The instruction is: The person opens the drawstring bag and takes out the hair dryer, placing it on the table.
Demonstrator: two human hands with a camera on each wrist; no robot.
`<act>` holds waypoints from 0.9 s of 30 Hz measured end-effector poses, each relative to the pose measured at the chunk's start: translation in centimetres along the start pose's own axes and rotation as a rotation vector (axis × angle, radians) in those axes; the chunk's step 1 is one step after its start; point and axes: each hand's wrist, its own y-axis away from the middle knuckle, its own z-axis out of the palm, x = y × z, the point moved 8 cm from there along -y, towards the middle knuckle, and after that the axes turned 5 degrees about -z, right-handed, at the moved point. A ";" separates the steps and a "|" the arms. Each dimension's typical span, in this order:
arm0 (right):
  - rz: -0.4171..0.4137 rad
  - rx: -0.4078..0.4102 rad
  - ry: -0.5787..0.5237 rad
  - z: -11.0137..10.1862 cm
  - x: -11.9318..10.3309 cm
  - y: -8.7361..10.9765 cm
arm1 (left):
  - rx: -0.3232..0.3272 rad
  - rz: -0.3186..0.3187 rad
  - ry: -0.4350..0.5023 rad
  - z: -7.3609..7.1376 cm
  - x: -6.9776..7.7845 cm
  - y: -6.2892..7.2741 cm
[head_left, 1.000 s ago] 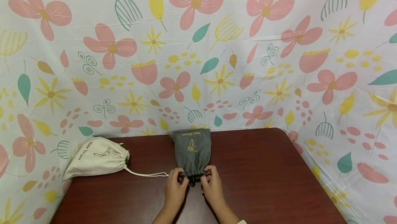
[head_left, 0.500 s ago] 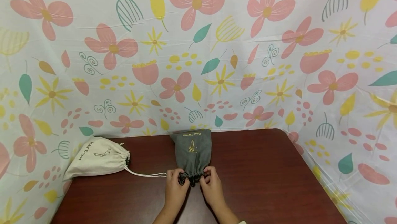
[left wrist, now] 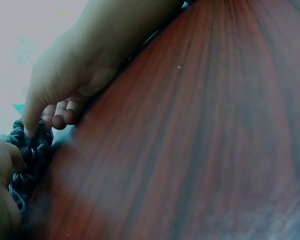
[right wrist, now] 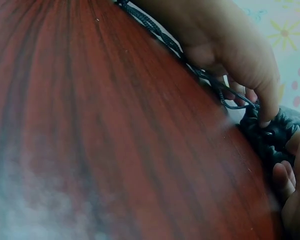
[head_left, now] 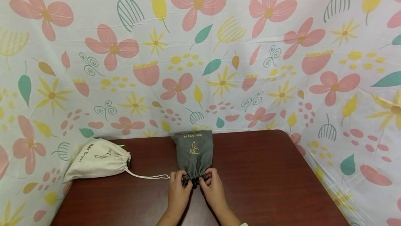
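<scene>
A dark grey drawstring bag [head_left: 195, 161] lies on the table in the head view, its "Hair Dryer" print upside down and its gathered black mouth facing me. My left hand [head_left: 178, 192] grips the left side of that mouth. On the right side, my right hand [head_left: 217, 194] pinches the gathered edge, thumb on the near side. Both thumbs sit close together at the opening, overlapping the ruffled cloth. In the right wrist view, black cords [right wrist: 160, 34] trail from the mouth beneath the left forearm. Whatever lies inside the bag is hidden.
A cream drawstring bag [head_left: 97, 161] marked "Hair Dryer" lies at the table's left edge, its white cord [head_left: 147, 176] stretching toward my left hand. The dark red wooden table [head_left: 266, 177] meets a flower-printed curtain [head_left: 200, 55] behind and at both sides.
My hands have drawn slightly closer together at the bag's mouth, narrowing the gap between the thumbs. Both bags stay in place.
</scene>
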 end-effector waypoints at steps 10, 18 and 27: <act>-0.020 0.016 0.031 -0.1 -0.1 0.0 | 0.033 0.029 -0.028 -0.2 0.3 0.1; 0.017 -0.004 0.031 -0.2 -0.2 0.0 | 0.037 0.036 -0.018 -0.1 0.2 0.0; 0.029 -0.007 0.015 -0.2 -0.3 0.0 | 0.002 -0.013 0.031 -0.2 0.1 -0.1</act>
